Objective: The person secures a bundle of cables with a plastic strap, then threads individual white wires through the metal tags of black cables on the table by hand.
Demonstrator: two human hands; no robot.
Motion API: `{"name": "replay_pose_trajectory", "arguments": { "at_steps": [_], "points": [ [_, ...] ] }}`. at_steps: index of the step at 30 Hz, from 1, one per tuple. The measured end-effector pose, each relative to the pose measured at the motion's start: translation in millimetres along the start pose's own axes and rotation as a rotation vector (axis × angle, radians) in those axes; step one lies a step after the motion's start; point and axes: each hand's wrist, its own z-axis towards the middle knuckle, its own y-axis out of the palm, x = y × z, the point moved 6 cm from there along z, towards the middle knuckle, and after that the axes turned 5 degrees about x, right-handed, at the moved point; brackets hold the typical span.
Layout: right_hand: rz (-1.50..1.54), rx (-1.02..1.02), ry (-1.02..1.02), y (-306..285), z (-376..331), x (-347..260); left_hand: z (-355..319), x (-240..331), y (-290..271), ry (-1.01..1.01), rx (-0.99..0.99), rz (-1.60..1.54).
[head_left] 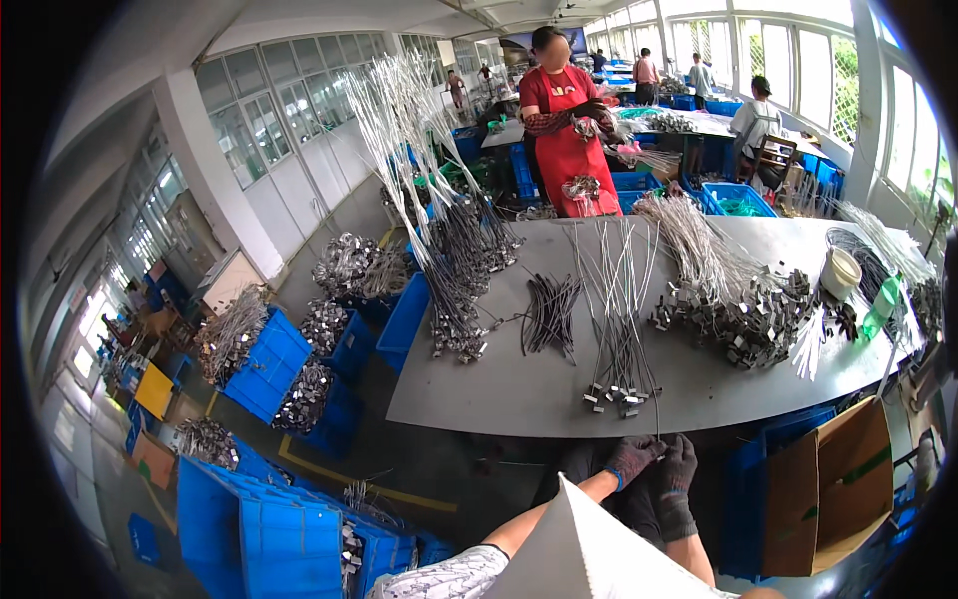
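At the near edge of the grey table point(479, 394), my left hand point(633, 460) and my right hand point(678, 481) are close together, both in dark knit gloves. Their fingers are curled closed around the lower end of a thin dark cable point(657, 407) that runs down over the edge between them. What sits inside the fingers is hidden. Just beyond lies a loose bunch of cables point(621, 329) with pale upper lengths, dark lower lengths and small metal end pieces point(617, 397). Left of it is a pile of short black strips point(551, 311).
A large heap of metal-ended cables point(743, 309) covers the table's right, beside a cream bowl point(841, 272) and green bottle point(882, 307). Tall cable bundles point(439, 230) stand at its left. Blue crates point(269, 364) and a cardboard box point(833, 489) flank me. A person in a red apron point(574, 130) stands opposite.
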Motion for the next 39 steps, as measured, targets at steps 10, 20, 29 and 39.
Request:
{"name": "replay_pose_trajectory", "arguments": {
  "at_steps": [10, 20, 29, 39],
  "points": [
    [0.018, -0.151, 0.115, 67, 41, 5, 112, -36, -83, 0.067, -0.111, 0.438],
    [-0.782, 0.046, -0.125, -8, 202, -29, 215, -12, -323, -0.204, 0.349, 0.993],
    [-1.063, -0.097, -0.274, 39, 342, 48, 273, 12, -430, -0.383, 0.579, 1.310],
    [-0.408, -0.135, -0.024, 64, 350, 68, 305, -28, -454, -0.325, 0.413, 1.570]
  ]
}}
